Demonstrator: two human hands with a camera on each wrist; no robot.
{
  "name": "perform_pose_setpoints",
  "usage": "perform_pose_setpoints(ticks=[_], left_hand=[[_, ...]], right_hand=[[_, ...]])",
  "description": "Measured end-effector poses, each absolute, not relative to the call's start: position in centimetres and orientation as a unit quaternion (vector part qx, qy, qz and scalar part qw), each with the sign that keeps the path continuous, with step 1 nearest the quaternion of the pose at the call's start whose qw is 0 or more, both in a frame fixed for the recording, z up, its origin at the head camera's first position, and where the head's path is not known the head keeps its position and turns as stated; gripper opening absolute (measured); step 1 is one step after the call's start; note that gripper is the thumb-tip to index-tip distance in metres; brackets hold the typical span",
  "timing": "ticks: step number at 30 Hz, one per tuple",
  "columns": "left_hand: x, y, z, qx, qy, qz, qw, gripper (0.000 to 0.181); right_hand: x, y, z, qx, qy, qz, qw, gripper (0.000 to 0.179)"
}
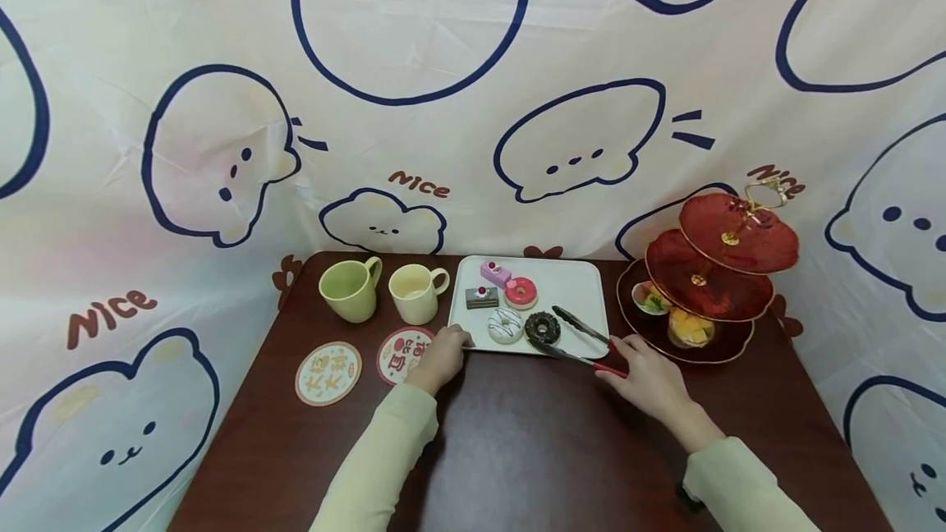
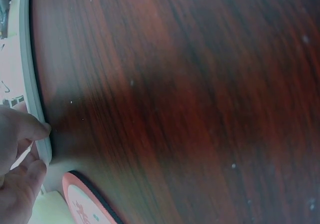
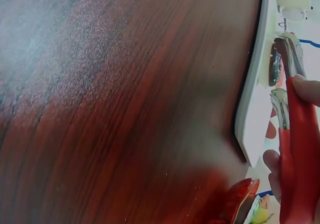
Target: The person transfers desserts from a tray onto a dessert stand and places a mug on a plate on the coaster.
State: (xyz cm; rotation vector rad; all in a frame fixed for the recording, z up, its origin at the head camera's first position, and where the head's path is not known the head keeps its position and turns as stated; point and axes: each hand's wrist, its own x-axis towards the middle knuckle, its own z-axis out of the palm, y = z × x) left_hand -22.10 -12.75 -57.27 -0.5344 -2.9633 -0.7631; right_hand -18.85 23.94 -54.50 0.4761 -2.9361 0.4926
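In the head view my left hand (image 1: pixel 442 355) pinches the near left corner of a white tray (image 1: pixel 580 290); the left wrist view shows the thumb on its rim (image 2: pixel 31 83). My right hand (image 1: pixel 654 380) holds red-handled metal tongs (image 3: pixel 302 149) over the tray's right part. Their arms are spread, one tip at the near edge of a dark chocolate donut (image 1: pixel 543 328), the other beyond it to the right. Left of that donut lies a white striped donut (image 1: pixel 506 325). Behind are a pink donut (image 1: pixel 521 292), a grey cake slice (image 1: pixel 482 299) and a pink-purple cake slice (image 1: pixel 495 273).
Left of the tray stand a green mug (image 1: pixel 349 292) and a cream mug (image 1: pixel 414 295). Two round coasters (image 1: pixel 328 373) lie before them, one partly behind my left hand. At right is a red tiered stand (image 1: pixel 739 232), with small dessert cups (image 1: pixel 691 328) on its lowest plate.
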Motion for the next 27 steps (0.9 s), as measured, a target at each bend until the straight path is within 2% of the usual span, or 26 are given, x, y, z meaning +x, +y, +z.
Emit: perform_pose_setpoints(ticks=[14,27], left_hand=[[-22.3,-12.8,-57.4,-0.17,-0.954,-0.248,0.013,0.026],[-22.4,-12.9,-57.3,-0.164,-0.954,-0.251,-0.002,0.027]], right_hand=[[-19.9,23.1,-55.0,0.184,-0.968,0.141,0.097,0.058],[-20.1,23.0,-54.7,0.168,-0.972,0.148,0.076,0.057]])
